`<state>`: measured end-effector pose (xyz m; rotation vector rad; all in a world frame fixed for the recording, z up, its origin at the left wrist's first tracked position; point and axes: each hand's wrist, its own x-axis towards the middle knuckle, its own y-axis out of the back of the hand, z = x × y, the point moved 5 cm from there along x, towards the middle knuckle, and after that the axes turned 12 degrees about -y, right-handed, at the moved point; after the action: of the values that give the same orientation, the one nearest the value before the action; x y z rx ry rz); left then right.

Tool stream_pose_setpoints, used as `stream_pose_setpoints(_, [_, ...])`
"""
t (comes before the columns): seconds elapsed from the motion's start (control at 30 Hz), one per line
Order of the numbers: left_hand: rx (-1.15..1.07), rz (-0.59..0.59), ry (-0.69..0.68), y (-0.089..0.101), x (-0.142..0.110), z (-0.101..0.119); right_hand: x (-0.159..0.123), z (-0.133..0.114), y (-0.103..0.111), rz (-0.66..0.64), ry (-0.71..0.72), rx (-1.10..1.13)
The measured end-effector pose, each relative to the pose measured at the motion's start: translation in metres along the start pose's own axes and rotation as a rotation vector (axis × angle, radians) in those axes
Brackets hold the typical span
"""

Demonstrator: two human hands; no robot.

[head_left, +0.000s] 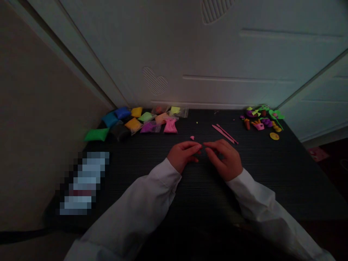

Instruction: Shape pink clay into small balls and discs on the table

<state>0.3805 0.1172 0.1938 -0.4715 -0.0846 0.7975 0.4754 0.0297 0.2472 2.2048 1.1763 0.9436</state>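
Observation:
My left hand is closed in a pinch, thumb against index finger, on a small piece of pink clay that the fingertips mostly hide. Just to its right, my right hand has thumb and index finger apart, with nothing visible between them; its index tip is close to the left fingertips. Beyond the left hand a small pink clay lump lies on the dark ribbed table. Two pink modelling tools rest side by side beyond the right hand.
Several bags of coloured clay lie along the back left, including a pink bag. Finished clay figures and a yellow disc sit at the back right. A blurred-out phone-like screen is at left. A white panelled door stands behind.

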Motion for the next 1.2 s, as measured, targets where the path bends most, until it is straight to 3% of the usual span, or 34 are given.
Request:
stream_pose_setpoints(0.7, [0.032, 0.029, -0.005, 0.000, 0.000, -0.001, -0.001, -0.001, -0.001, -0.013, -0.014, 0.005])
stream_pose_setpoints(1.0, [0.110, -0.095, -0.033, -0.005, -0.003, -0.006, 0.000, 0.002, -0.004, -0.024, -0.059, 0.026])
stream_pose_setpoints(1.2, [0.070, -0.101, -0.023, -0.004, -0.002, -0.009, 0.000, 0.003, -0.005, -0.031, -0.089, 0.092])
